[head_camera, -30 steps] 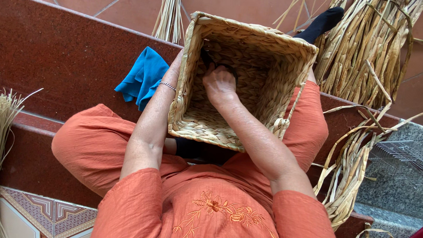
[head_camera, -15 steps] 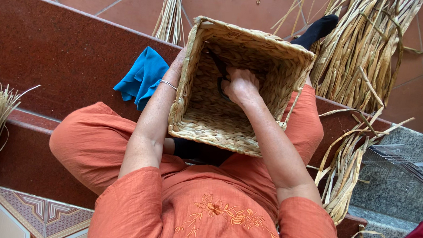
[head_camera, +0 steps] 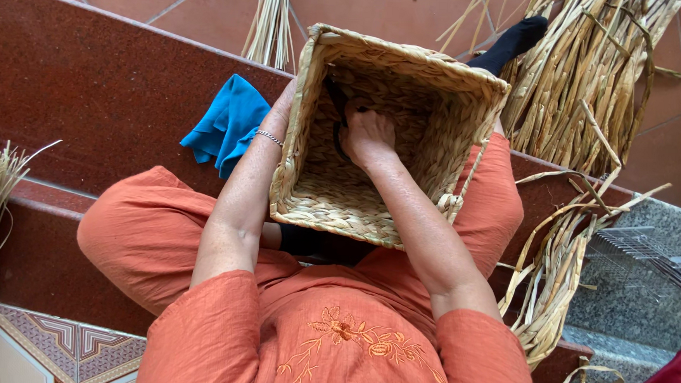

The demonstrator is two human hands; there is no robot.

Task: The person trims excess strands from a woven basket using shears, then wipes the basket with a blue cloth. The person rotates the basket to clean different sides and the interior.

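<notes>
The square woven seagrass basket (head_camera: 382,139) is resting tilted on the person's lap, its open mouth facing them. The right hand (head_camera: 368,135) is reaching deep inside, its grip closing on a dark tool (head_camera: 336,129) against the inner wall (what kind of tool, I cannot tell); half a second ago it sat nearer the rim, so the work is moving deeper. The left hand (head_camera: 282,115) is pressing flat against the outer wall, fingers apart, steadying it. A blue cloth (head_camera: 224,123) is lying just beside, seagrass bundles (head_camera: 587,80) beyond.
</notes>
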